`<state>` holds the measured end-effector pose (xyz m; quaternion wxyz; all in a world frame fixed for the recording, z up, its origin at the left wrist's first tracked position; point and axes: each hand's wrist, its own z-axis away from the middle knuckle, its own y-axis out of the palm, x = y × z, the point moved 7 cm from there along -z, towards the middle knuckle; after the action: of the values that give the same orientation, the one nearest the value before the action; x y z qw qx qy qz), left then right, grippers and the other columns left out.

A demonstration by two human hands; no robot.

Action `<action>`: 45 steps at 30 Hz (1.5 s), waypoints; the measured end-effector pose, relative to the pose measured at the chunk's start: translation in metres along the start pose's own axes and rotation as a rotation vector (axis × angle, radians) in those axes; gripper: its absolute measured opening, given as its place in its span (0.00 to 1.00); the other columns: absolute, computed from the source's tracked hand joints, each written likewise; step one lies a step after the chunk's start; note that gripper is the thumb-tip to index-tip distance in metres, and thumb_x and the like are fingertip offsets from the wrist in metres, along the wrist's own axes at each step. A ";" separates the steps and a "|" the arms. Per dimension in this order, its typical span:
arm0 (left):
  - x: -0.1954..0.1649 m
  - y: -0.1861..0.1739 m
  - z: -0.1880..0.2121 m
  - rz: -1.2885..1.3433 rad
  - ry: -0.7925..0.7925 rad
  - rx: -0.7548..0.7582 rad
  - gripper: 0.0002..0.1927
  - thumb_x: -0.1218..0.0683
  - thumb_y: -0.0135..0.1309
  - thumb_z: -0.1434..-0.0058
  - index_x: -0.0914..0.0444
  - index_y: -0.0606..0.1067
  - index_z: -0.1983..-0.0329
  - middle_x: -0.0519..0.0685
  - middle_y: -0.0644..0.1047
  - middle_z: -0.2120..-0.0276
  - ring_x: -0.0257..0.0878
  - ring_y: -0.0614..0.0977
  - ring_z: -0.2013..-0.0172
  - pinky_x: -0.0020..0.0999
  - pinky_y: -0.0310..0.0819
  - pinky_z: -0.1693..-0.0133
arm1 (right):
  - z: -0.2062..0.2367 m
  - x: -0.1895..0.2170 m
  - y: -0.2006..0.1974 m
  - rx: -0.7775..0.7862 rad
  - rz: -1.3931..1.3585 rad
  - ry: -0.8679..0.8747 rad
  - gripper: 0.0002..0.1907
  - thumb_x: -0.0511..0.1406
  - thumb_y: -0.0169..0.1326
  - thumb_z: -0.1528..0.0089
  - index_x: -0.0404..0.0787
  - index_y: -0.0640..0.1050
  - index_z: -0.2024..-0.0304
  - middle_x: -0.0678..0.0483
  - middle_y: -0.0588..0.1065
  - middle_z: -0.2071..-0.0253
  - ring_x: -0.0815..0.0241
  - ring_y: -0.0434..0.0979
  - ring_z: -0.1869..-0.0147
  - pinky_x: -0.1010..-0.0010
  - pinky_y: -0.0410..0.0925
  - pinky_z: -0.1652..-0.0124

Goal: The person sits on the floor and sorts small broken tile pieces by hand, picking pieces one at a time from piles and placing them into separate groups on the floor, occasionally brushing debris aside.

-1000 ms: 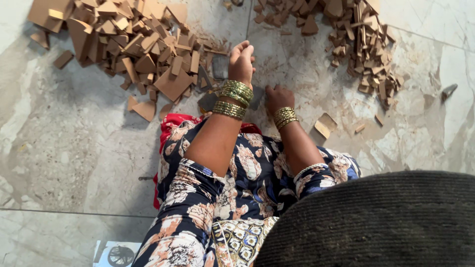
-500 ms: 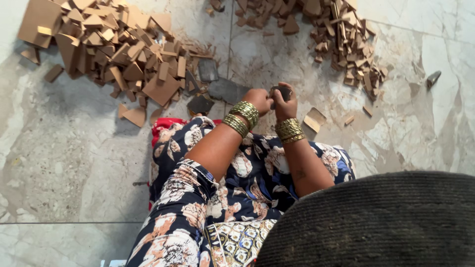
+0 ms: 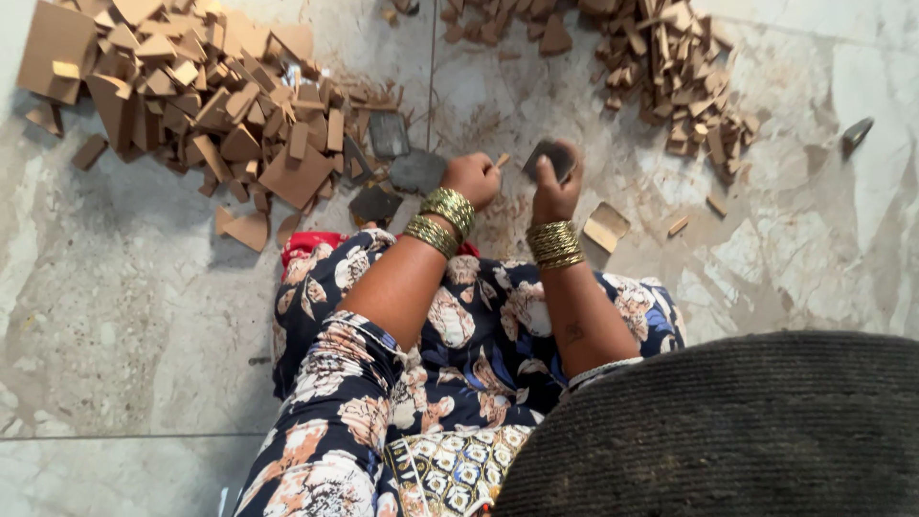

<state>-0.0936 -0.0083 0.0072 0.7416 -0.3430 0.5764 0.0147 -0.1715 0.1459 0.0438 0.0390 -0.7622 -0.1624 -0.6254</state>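
Both hands have drawn back from the pile at eleven o'clock: the left hand (image 3: 472, 178) now pinches a thin brown sliver (image 3: 502, 160), while the right hand (image 3: 553, 182) is clamped on a dark flat piece (image 3: 549, 157).

The floor (image 3: 115, 316) is polished stone tile, mottled grey and faintly glossy. The heaped offcuts (image 3: 220, 105) look like matt brown fibreboard, rough at the edges. A dark, dull piece (image 3: 553, 158) sits in the right hand (image 3: 555, 187). Shiny gold metal bangles (image 3: 555, 244) ring both wrists; the clothing (image 3: 479, 335) is soft printed cloth.
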 end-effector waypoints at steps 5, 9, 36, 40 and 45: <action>-0.006 -0.002 0.002 0.038 0.080 0.061 0.12 0.50 0.59 0.43 0.63 0.81 0.67 0.59 0.81 0.69 0.54 0.84 0.66 0.45 0.78 0.62 | 0.023 0.038 0.044 0.474 0.272 -0.308 0.20 0.43 0.46 0.26 0.37 0.74 0.40 0.47 0.73 0.39 0.51 0.72 0.34 0.60 0.64 0.33; -0.025 -0.006 0.017 0.141 0.181 0.004 0.12 0.52 0.57 0.37 0.66 0.80 0.70 0.59 0.80 0.72 0.52 0.83 0.71 0.42 0.76 0.66 | 0.017 0.025 0.043 0.494 0.534 -0.308 0.25 0.48 0.40 0.26 0.37 0.79 0.47 0.46 0.79 0.47 0.53 0.76 0.41 0.62 0.66 0.39; -0.034 -0.044 0.017 -0.075 0.285 -0.085 0.06 0.55 0.60 0.41 0.60 0.83 0.64 0.54 0.79 0.68 0.52 0.81 0.66 0.45 0.77 0.62 | -0.001 -0.012 0.046 0.367 0.162 0.116 0.22 0.48 0.44 0.27 0.37 0.77 0.49 0.52 0.79 0.59 0.61 0.77 0.60 0.70 0.70 0.61; -0.037 -0.045 0.020 -0.146 0.297 -0.118 0.04 0.55 0.60 0.40 0.59 0.83 0.66 0.53 0.79 0.68 0.52 0.81 0.64 0.46 0.77 0.61 | 0.012 -0.024 0.054 0.429 0.660 0.122 0.24 0.48 0.42 0.28 0.35 0.79 0.52 0.48 0.79 0.64 0.57 0.80 0.61 0.66 0.71 0.59; -0.037 -0.048 0.018 -0.049 0.252 -0.165 0.06 0.55 0.59 0.41 0.58 0.83 0.62 0.52 0.80 0.68 0.51 0.82 0.65 0.44 0.77 0.61 | -0.011 -0.029 0.021 0.216 0.611 0.218 0.25 0.49 0.41 0.27 0.36 0.79 0.51 0.48 0.81 0.58 0.56 0.81 0.55 0.64 0.72 0.54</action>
<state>-0.0704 -0.0215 0.0650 0.6330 -0.4157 0.6531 0.0007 -0.1810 0.1175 0.0211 0.3220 -0.6958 0.0131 -0.6419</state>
